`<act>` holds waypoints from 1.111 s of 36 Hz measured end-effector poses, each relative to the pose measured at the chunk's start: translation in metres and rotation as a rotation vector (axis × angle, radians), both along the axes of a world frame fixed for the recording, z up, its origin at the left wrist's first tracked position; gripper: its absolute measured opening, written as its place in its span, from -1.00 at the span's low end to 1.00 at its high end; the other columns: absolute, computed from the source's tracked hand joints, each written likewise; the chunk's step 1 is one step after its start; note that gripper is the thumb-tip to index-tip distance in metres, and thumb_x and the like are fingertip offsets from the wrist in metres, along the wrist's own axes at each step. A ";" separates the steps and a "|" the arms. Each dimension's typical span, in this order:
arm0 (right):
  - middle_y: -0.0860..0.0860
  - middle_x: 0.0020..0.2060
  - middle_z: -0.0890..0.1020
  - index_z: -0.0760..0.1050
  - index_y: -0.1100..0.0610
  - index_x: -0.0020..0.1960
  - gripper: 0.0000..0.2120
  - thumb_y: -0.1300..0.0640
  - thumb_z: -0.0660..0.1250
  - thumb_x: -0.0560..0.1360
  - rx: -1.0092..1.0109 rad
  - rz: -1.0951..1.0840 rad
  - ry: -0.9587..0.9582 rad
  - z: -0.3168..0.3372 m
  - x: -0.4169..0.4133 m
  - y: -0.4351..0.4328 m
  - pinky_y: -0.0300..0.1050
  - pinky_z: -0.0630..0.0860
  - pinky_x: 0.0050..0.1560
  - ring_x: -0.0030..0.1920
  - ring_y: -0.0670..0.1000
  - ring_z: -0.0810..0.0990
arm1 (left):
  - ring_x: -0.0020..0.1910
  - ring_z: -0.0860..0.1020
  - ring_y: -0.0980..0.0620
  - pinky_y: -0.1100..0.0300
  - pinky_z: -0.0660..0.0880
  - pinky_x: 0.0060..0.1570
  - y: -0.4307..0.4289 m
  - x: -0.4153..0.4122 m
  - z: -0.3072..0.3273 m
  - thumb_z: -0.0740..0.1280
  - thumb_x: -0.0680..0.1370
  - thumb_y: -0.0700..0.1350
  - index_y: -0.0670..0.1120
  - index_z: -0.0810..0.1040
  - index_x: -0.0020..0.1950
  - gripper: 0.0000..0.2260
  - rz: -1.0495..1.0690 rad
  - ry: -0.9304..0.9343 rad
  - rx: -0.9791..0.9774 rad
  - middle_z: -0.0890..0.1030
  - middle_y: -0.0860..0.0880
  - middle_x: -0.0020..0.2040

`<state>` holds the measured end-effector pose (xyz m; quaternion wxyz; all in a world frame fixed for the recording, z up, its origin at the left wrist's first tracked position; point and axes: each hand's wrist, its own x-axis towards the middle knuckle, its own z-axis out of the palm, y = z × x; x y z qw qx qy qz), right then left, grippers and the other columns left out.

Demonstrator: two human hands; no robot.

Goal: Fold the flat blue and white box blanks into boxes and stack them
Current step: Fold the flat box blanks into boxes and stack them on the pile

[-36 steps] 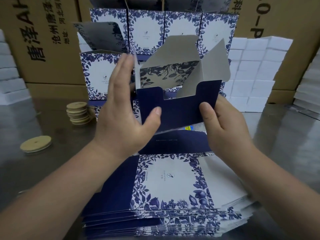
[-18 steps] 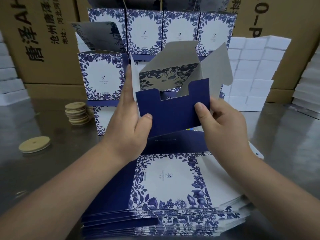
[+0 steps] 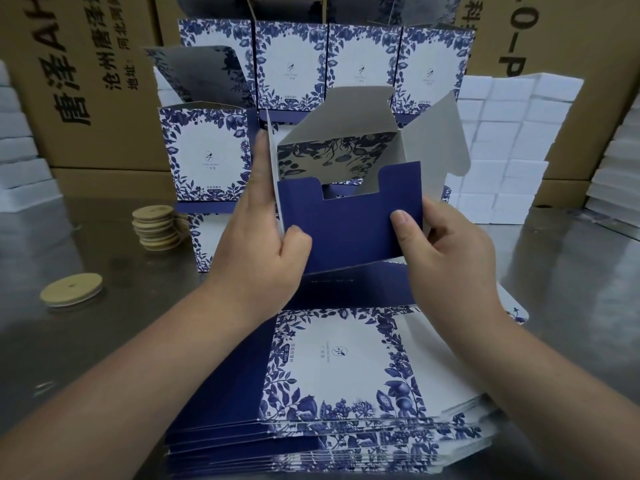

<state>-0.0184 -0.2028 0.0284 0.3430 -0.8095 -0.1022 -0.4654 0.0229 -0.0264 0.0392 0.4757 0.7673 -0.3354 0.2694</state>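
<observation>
Closest to the person lies a thick pile of flat blanks (image 3: 339,393) on the shiny metal table (image 3: 86,341). The top one shows a white square with blue flowers round it. There are lots of sheets in the pile, so I think most of the job is still to do.

Just above that pile, both hands hold one half-made box (image 3: 349,202) up in the air. The left hand (image 3: 273,251) grips the box's left edge, thumb on the dark blue front and fingers stretched up along the side. The right hand (image 3: 446,251) pinches the right edge, thumb on the blue flap and the other fingers curled behind, where they are hidden. The box is already opened into a tube shape. Its grey flaps stick up and are not tucked in yet, so this end is still open. I cannot see the far end of it.

To the left sit small round wooden discs (image 3: 156,226), some in a stack and one lying alone.

Farther back stand finished boxes (image 3: 291,64), side by side and on top of each other, so some are done. The hands cover the lower rows, so I cannot count them. Behind them are stacks of white foam blocks (image 3: 512,143) and big brown cartons (image 3: 86,81), cut off at the picture's edges.
</observation>
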 end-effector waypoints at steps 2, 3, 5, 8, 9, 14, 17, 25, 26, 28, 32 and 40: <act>-0.37 -0.40 0.46 0.38 -0.46 -0.17 -0.67 0.03 0.20 0.52 0.022 0.004 -0.022 -0.002 0.002 -0.002 -0.48 0.27 -0.31 -0.31 -0.27 0.41 | 0.10 0.51 -0.16 -0.05 0.53 0.00 0.000 0.000 -0.001 0.07 0.41 -0.09 0.46 -0.25 0.33 -0.28 0.018 0.001 -0.002 0.44 -0.17 0.33; -0.36 -0.37 0.50 0.44 -0.39 0.03 -0.70 0.05 0.23 0.52 0.059 0.011 -0.017 -0.005 0.003 -0.003 -0.50 0.29 -0.27 -0.29 -0.26 0.42 | -0.01 0.54 -0.08 0.10 0.53 -0.14 0.000 0.000 -0.001 0.07 0.40 -0.09 0.48 -0.25 0.34 -0.27 0.043 -0.002 0.000 0.49 -0.23 0.24; -0.26 -0.41 0.48 0.33 -0.12 0.41 -0.53 0.10 0.30 0.53 0.127 -0.011 0.009 -0.009 0.006 -0.005 -0.49 0.32 -0.27 -0.34 -0.20 0.39 | -0.34 0.47 0.18 0.38 0.30 -0.42 0.001 -0.001 -0.002 0.07 0.41 -0.11 0.48 -0.28 0.34 -0.25 0.100 -0.010 0.016 0.51 -0.34 0.04; -0.22 -0.44 0.34 0.26 -0.03 0.47 -0.45 0.14 0.32 0.52 0.115 -0.014 0.030 -0.010 0.006 -0.004 -0.49 0.31 -0.27 -0.37 -0.20 0.39 | -0.40 0.43 0.26 0.41 0.21 -0.51 0.001 -0.004 0.000 0.07 0.41 -0.14 0.39 -0.28 0.33 -0.28 0.134 -0.008 0.031 0.44 -0.46 0.15; -0.25 -0.39 0.33 0.27 -0.02 0.46 -0.46 0.15 0.32 0.52 0.109 -0.009 0.030 -0.010 0.006 -0.003 -0.52 0.30 -0.23 -0.35 -0.24 0.41 | -0.33 0.48 0.17 0.35 0.25 -0.50 0.001 -0.004 0.001 0.07 0.41 -0.14 0.36 -0.27 0.35 -0.28 0.136 -0.010 0.029 0.43 -0.45 0.18; -0.31 -0.29 0.30 0.32 0.00 0.44 -0.48 0.19 0.33 0.51 0.091 -0.025 0.027 -0.008 0.006 -0.005 -0.56 0.26 -0.12 -0.25 -0.31 0.40 | 0.19 0.36 -0.45 -0.18 0.44 0.06 -0.001 -0.007 0.001 0.06 0.42 -0.14 0.43 -0.23 0.29 -0.32 0.117 -0.028 0.007 0.38 -0.39 0.31; -0.25 -0.21 0.36 0.31 0.01 0.45 -0.45 0.16 0.35 0.49 0.072 -0.052 0.004 -0.008 0.004 -0.002 -0.43 0.25 -0.11 -0.23 -0.22 0.39 | 0.26 0.30 -0.44 -0.26 0.30 0.25 0.000 -0.007 0.003 0.03 0.47 -0.18 0.45 -0.10 0.27 -0.39 0.050 -0.058 -0.037 0.31 -0.12 0.46; -0.12 0.16 0.32 0.57 0.18 0.00 -0.80 0.23 0.37 0.37 -0.053 -0.043 -0.227 0.004 -0.003 0.000 -0.48 0.38 -0.03 0.11 -0.31 0.42 | 0.20 0.30 -0.43 -0.19 0.35 0.17 -0.001 -0.010 0.003 0.03 0.47 -0.22 0.49 0.01 0.25 -0.38 0.050 -0.081 -0.134 0.39 -0.37 0.31; -0.08 0.19 0.30 0.55 0.21 -0.06 -0.85 0.25 0.38 0.37 -0.084 -0.027 -0.278 0.006 -0.004 -0.002 -0.52 0.35 0.03 0.15 -0.30 0.41 | 0.19 0.33 -0.38 -0.09 0.38 0.18 -0.001 -0.009 0.001 0.03 0.48 -0.23 0.48 0.02 0.27 -0.38 0.053 -0.105 -0.139 0.40 -0.24 0.37; 0.03 0.22 0.30 0.50 0.19 -0.06 -0.88 0.22 0.36 0.40 -0.140 0.067 -0.379 0.010 -0.006 -0.008 -0.31 0.38 0.22 0.20 -0.02 0.46 | 0.12 0.40 -0.23 0.18 0.44 0.13 -0.001 -0.006 -0.003 0.03 0.51 -0.22 0.50 0.04 0.26 -0.38 0.040 -0.127 -0.161 0.39 -0.10 0.42; 0.03 0.18 0.38 0.25 -0.04 0.18 -0.67 0.12 0.19 0.44 -0.060 0.260 -0.394 0.025 -0.013 -0.016 -0.01 0.37 0.22 0.22 0.21 0.45 | 0.18 0.50 0.09 0.08 0.42 0.24 -0.001 -0.003 -0.006 0.03 0.54 -0.19 0.52 0.15 0.25 -0.43 -0.070 -0.095 -0.265 0.33 0.03 0.46; 0.04 0.30 0.28 0.44 -0.10 -0.03 -0.80 0.12 0.10 0.48 -0.087 0.270 -0.220 0.034 -0.011 -0.025 -0.24 0.25 0.37 0.36 -0.07 0.30 | 0.25 0.45 0.21 -0.01 0.37 0.30 -0.005 -0.009 -0.007 0.07 0.51 -0.16 0.45 0.35 0.23 -0.49 -0.215 -0.057 -0.380 0.38 0.37 0.33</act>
